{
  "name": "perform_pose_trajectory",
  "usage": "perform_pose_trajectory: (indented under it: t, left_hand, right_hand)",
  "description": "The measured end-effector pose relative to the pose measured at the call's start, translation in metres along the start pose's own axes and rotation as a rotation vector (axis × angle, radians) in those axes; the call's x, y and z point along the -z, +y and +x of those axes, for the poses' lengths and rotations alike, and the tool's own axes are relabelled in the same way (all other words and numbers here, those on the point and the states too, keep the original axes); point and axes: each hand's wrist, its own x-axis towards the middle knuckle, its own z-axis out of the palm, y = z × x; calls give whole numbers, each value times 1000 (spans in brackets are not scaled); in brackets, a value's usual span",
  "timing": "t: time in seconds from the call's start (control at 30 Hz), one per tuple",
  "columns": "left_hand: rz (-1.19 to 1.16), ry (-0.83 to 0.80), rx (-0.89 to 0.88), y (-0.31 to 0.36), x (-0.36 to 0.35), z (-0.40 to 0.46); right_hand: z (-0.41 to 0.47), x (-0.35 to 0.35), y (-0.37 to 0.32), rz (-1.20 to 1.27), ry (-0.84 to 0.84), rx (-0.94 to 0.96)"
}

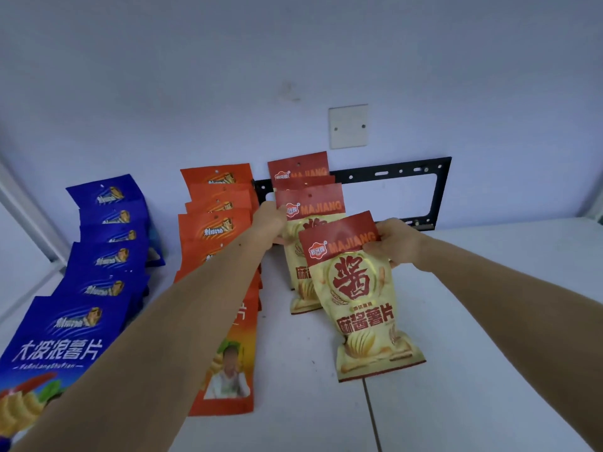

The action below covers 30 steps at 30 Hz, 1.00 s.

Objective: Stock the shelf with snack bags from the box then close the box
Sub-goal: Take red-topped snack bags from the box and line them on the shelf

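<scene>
Two hands work the cream row; the right hand (pixel 393 243) pinches the front bag (pixel 362 301) by its top. The left hand (pixel 269 223) grips the bag behind (pixel 310 207); best to seat the front bag upright, just overlapping.

A pale wall (pixel 293 60) fills the upper half of the view. A cream blank plate (pixel 348 126) with two screws is fixed to it. Just below the plate a black metal bracket (pixel 442 190) with slots and holes lies flat against the wall. A grey smudge (pixel 288 91) marks the wall above and left of the plate
</scene>
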Motion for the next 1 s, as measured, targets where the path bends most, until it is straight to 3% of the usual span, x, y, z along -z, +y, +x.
perform_pose_trajectory:
  t: [0.4, 0.57, 0.67, 0.77, 0.9, 1.0]
  left_hand:
    - [473, -9, -176, -4, 16, -11]
    - [448, -263, -64, -11, 9, -25]
    - [558, -311, 70, -23, -2, -29]
    - [515, -301, 96, -36, -13, -29]
    - [448, -288, 114, -41, -22, -29]
    - [468, -259, 82, -42, -26, -27]
  right_hand:
    - [55, -37, -2, 47, 16, -137]
    - [73, -52, -10, -103, 129, -100]
    - [75, -60, -10, -184, 231, -79]
    - [78, -65, -2, -221, 327, -134]
    - [78, -71, 6, -50, 62, -166]
    - [71, -76, 5, 8, 32, -192]
